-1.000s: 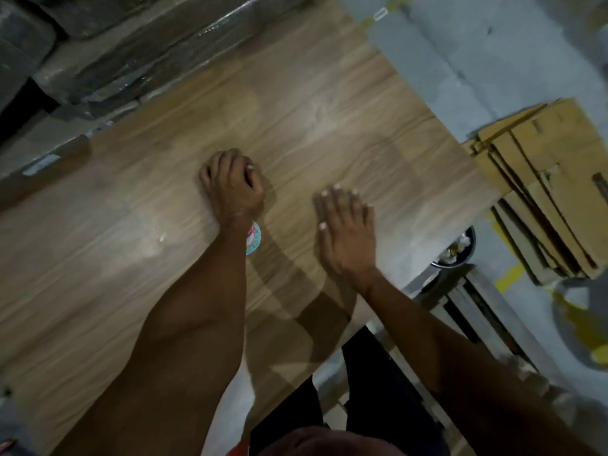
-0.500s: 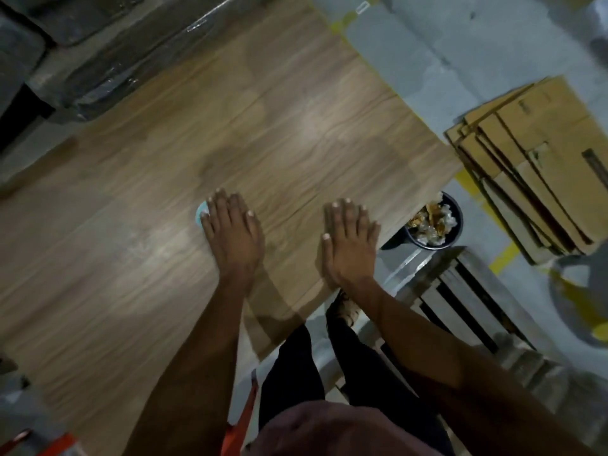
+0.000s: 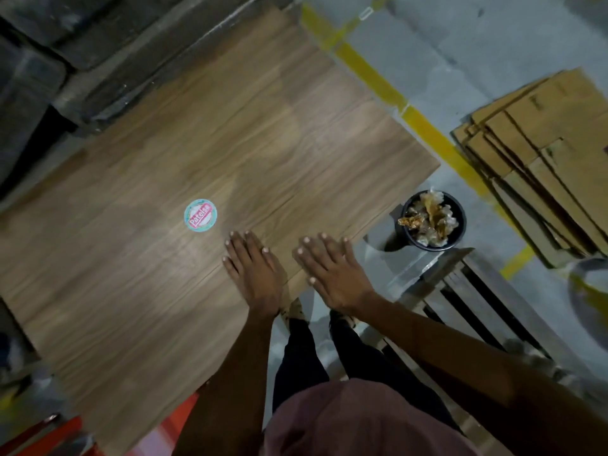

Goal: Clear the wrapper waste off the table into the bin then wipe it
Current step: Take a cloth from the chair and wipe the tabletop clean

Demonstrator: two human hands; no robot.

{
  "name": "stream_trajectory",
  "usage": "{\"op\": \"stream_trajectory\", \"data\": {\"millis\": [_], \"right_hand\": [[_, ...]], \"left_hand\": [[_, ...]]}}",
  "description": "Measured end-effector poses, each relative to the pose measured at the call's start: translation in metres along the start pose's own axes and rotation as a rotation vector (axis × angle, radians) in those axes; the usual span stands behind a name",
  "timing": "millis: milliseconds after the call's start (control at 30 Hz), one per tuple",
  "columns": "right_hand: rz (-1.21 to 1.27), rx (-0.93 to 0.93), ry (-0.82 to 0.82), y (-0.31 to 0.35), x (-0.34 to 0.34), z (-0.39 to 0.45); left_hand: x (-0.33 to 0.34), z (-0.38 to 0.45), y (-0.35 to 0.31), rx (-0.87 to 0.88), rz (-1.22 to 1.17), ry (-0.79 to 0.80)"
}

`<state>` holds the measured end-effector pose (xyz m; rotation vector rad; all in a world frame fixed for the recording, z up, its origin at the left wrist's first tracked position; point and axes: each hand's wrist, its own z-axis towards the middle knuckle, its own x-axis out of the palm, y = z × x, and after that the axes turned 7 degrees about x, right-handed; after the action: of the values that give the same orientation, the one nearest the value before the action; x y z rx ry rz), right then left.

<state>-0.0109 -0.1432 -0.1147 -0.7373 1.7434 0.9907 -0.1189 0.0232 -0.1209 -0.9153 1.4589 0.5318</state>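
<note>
Head view, looking down: a person stands at the near edge of a wood-grain table (image 3: pixel 204 153), both bare hands stretched forward with fingers straight and holding nothing. The left hand (image 3: pixel 255 273) lies flat, palm down, on the tabletop close to that edge. The right hand (image 3: pixel 332 274) is spread just beside it, over the table's near edge; whether it touches the wood cannot be told. A round teal and pink sticker-like label (image 3: pixel 200 215) lies flat on the table beyond and to the left of the left hand, apart from its fingertips. On the grey floor off the table's right corner stands a black bin (image 3: pixel 433 219), filled with crumpled wrapper waste (image 3: pixel 427 217). Further right, flattened cardboard boxes (image 3: pixel 543 153) lie stacked beside yellow floor tape (image 3: pixel 371 74). A slatted wooden pallet (image 3: pixel 467 307) lies under the right forearm.
</note>
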Motion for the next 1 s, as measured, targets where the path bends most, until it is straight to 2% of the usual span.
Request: {"op": "stream_trajectory", "data": {"millis": [67,100,267,333,400,500,567,600,733,800,867,933,1000], "right_hand": [[-0.038,-0.068,0.019,-0.008,-0.001,-0.004],[-0.049,-0.023,0.001,-0.017,-0.004,-0.002],[0.062,0.511,-0.066,-0.075,-0.031,0.020],[0.100,0.602,-0.054,-0.071,-0.033,0.025],[0.083,0.504,-0.009,-0.048,-0.026,0.023],[0.062,0.151,0.029,-0.025,-0.015,0.011],[0.048,0.126,0.005,-0.037,-0.016,0.016],[0.037,0.208,-0.020,-0.044,-0.018,0.023],[0.195,0.775,-0.089,-0.060,-0.040,0.064],[0.244,0.863,-0.063,-0.049,-0.047,0.080],[0.196,0.685,-0.015,-0.025,-0.045,0.084],[0.086,0.308,0.065,-0.001,-0.034,0.081],[0.009,0.060,0.114,0.003,-0.028,0.086]], "left_hand": [[-0.001,0.001,-0.005,-0.026,-0.003,0.025],[-0.001,0.001,-0.006,-0.033,-0.005,0.037],[-0.003,0.007,-0.008,-0.039,0.013,0.030],[-0.003,0.010,-0.015,-0.058,0.011,0.022],[-0.002,0.013,-0.024,-0.092,-0.006,0.007],[0.001,0.019,-0.032,-0.117,-0.007,-0.019],[0.000,0.026,-0.031,-0.069,0.004,-0.022],[-0.001,0.030,-0.030,-0.036,0.017,-0.031],[-0.010,0.061,-0.020,0.006,0.025,-0.077],[-0.011,0.082,-0.017,0.011,0.056,-0.087],[-0.013,0.105,-0.018,-0.012,0.044,-0.082],[-0.014,0.124,-0.019,-0.027,0.023,-0.081],[-0.014,0.143,-0.018,-0.018,0.008,-0.080]]}}
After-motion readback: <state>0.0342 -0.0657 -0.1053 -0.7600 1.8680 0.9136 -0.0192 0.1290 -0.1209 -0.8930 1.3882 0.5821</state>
